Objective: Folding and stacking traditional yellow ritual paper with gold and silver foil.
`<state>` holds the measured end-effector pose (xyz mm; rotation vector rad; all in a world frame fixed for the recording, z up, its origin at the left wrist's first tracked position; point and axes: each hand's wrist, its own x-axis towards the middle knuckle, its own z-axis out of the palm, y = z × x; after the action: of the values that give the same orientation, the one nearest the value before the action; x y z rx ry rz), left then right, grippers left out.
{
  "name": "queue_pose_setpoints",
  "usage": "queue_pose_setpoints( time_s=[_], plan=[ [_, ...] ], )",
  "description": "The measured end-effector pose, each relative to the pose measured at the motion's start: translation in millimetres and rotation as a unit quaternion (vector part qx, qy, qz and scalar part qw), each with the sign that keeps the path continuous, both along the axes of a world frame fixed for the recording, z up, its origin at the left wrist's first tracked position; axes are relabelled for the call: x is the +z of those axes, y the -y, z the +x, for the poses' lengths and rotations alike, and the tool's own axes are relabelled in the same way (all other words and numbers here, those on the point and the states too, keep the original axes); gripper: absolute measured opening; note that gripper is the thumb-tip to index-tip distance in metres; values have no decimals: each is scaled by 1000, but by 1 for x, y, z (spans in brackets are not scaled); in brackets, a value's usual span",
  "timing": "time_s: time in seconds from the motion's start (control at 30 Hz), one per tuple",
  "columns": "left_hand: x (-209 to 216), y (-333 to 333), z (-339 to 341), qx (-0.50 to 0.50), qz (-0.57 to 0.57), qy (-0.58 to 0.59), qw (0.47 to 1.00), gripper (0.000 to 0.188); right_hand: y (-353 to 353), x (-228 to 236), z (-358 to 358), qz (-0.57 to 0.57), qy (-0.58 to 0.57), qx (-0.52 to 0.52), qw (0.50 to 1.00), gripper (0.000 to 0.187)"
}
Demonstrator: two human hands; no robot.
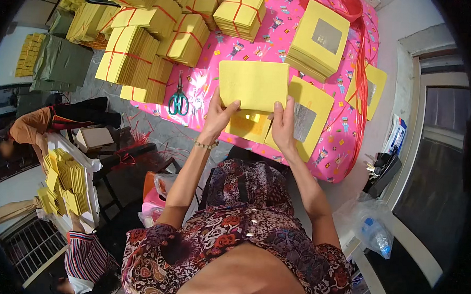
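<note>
Above the near edge of the pink patterned tabletop, I hold a rectangular wad of yellow paper (pixel 253 84) in both hands. My left hand (pixel 219 115) grips its near left corner, thumb on top. On the near right corner, my right hand (pixel 283 125) is closed the same way. How many sheets the wad has, I cannot tell. Under and beside it lie yellow sheets with a silver square (pixel 305 121), partly covered by the wad and my hands. Green-handled scissors (pixel 178 102) rest on the table to the left.
Bundles of yellow paper tied with red string (pixel 126 53) crowd the far left. A tall stack with a silver square (pixel 324 38) stands far right, beside hanging red plastic string (pixel 360 73). At left, other people handle yellow paper at a second table (pixel 90 164).
</note>
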<state>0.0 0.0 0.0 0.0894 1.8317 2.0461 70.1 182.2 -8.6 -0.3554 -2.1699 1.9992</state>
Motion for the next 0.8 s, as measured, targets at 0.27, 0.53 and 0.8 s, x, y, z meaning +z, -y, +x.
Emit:
queue_pose_setpoints(
  time_s=[0.27, 0.53, 0.8],
  plan=[
    [-3, 15, 7, 15, -11, 20, 1000, 44, -7, -3, 6, -34, -4, 22, 999, 25],
    [-36, 113, -3, 117, 17, 91, 989, 35, 7, 17, -1, 123, 32, 208, 970, 20],
    [-71, 177, -35, 120, -67, 106, 985, 43, -26, -6, 19, 434, -61, 257, 861, 35]
  ],
)
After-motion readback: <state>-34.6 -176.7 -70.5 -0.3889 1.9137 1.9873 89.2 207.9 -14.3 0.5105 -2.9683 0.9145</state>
